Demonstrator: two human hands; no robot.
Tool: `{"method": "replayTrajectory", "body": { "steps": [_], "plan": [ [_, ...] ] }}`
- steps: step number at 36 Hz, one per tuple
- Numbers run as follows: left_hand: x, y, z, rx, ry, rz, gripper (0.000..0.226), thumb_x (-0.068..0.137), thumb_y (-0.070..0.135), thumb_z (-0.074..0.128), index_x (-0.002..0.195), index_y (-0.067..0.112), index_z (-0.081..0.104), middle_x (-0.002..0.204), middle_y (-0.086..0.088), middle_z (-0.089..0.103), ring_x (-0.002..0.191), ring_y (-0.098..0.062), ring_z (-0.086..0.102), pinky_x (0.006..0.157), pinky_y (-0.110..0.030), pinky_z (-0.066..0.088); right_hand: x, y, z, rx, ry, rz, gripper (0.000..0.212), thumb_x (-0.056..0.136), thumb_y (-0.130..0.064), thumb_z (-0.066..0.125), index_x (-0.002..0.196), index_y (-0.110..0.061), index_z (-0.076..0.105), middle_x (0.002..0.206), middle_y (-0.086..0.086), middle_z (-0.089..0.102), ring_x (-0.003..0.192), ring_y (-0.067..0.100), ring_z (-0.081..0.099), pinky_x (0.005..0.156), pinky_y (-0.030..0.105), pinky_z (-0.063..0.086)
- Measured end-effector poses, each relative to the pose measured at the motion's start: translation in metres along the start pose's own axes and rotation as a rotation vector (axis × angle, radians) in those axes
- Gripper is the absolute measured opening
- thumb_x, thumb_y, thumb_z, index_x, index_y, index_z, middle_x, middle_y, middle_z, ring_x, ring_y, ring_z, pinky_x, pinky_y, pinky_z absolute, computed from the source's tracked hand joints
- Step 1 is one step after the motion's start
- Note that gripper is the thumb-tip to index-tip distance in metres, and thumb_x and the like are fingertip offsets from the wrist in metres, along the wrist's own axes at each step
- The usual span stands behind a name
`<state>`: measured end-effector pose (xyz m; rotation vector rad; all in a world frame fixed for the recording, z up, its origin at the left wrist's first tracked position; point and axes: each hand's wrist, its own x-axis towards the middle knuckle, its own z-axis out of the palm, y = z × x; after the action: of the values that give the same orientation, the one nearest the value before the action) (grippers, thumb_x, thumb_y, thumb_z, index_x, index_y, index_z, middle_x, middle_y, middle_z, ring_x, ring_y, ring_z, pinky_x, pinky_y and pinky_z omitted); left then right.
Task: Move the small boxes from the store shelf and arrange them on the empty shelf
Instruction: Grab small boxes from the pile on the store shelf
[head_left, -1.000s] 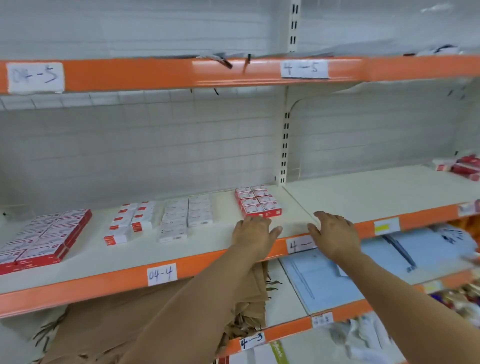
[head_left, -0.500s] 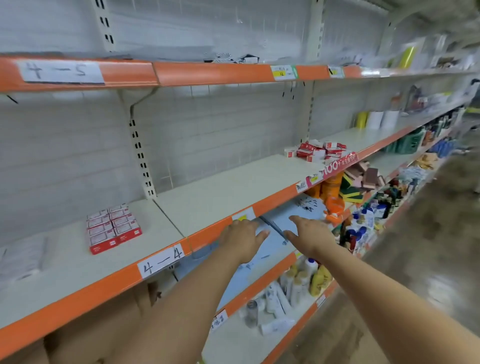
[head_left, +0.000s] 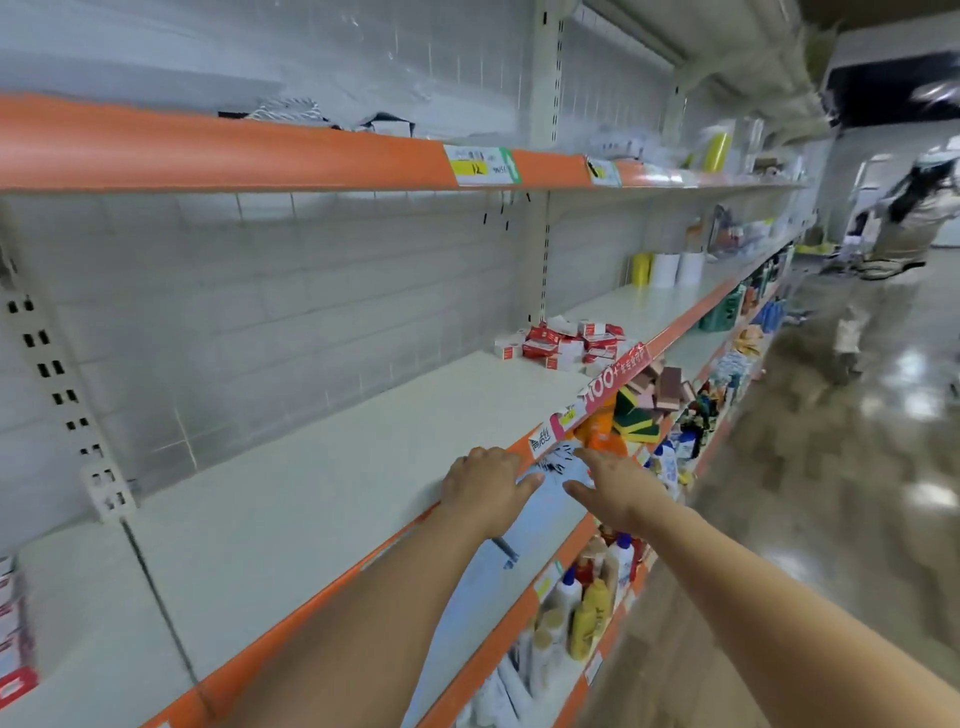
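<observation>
A loose heap of small red-and-white boxes (head_left: 566, 343) lies far along the white shelf board (head_left: 363, 467) with the orange front edge. Another stack of red-and-white boxes (head_left: 15, 644) shows at the far left edge, on the neighbouring board. My left hand (head_left: 485, 486) hovers over the shelf's orange lip, fingers relaxed, holding nothing. My right hand (head_left: 615, 486) reaches forward just beside it, out past the shelf's front, fingers spread and empty. Both hands are well short of the heap.
Lower shelves hold bottles (head_left: 582, 618), sponges (head_left: 654, 400) and blue sheets (head_left: 519, 551). Yellow and white rolls (head_left: 665, 267) stand farther along. An orange upper shelf (head_left: 260, 156) overhangs. A person (head_left: 904, 234) walks in the glossy aisle at right.
The view has swung right along the aisle. The arranged boxes slid off to the left and the loose heap came nearer. Both hands stay empty and travelled rightward along the shelf edge.
</observation>
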<state>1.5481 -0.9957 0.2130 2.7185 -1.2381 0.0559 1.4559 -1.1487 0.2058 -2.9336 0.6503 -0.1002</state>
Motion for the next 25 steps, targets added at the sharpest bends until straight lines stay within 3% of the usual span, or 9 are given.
{"method": "replayTrajectory", "body": {
  "steps": [5,10,16,21,25],
  "plan": [
    [0.056,-0.007,0.003,0.003,0.012,0.025,0.052,0.099,0.052,0.03,0.134,0.02,0.051,0.132,-0.006,0.054,0.121,-0.028,0.046,0.098,-0.039,0.039,0.046,0.021,-0.007,0.002,0.033,0.023,0.051,0.098,-0.046,0.04,0.142,-0.021,0.035,0.14,0.006,0.049,0.122,0.029,0.049,0.097,0.041,0.044],
    [0.106,-0.007,0.01,-0.005,-0.004,0.037,0.051,0.101,0.05,0.029,0.138,0.019,0.048,0.14,-0.005,0.048,0.129,-0.026,0.04,0.105,-0.037,0.033,0.089,0.047,-0.013,-0.01,0.008,0.056,0.058,0.099,-0.048,0.039,0.148,-0.019,0.028,0.143,0.009,0.045,0.126,0.03,0.046,0.098,0.042,0.045],
    [0.169,0.006,0.019,-0.019,-0.006,0.027,0.05,0.101,0.048,0.03,0.141,0.02,0.043,0.143,-0.005,0.045,0.132,-0.024,0.037,0.107,-0.037,0.03,0.143,0.091,-0.02,0.019,0.055,0.04,0.047,0.098,-0.045,0.04,0.137,-0.018,0.04,0.126,0.01,0.057,0.113,0.029,0.053,0.089,0.042,0.049],
    [0.225,0.028,0.025,-0.034,0.025,-0.01,0.046,0.102,0.041,0.035,0.143,0.021,0.04,0.143,-0.004,0.044,0.131,-0.023,0.037,0.107,-0.036,0.031,0.189,0.138,-0.03,0.01,0.094,-0.001,0.041,0.098,-0.041,0.041,0.129,-0.015,0.046,0.111,0.008,0.061,0.094,0.026,0.055,0.074,0.033,0.045],
    [0.265,0.049,0.029,-0.048,0.032,-0.061,0.045,0.102,0.038,0.036,0.143,0.022,0.04,0.143,-0.003,0.045,0.131,-0.023,0.038,0.106,-0.037,0.033,0.223,0.171,-0.036,0.0,0.103,-0.023,0.036,0.098,-0.037,0.041,0.126,-0.015,0.048,0.11,0.009,0.062,0.098,0.026,0.057,0.073,0.033,0.045]
  ]
}}
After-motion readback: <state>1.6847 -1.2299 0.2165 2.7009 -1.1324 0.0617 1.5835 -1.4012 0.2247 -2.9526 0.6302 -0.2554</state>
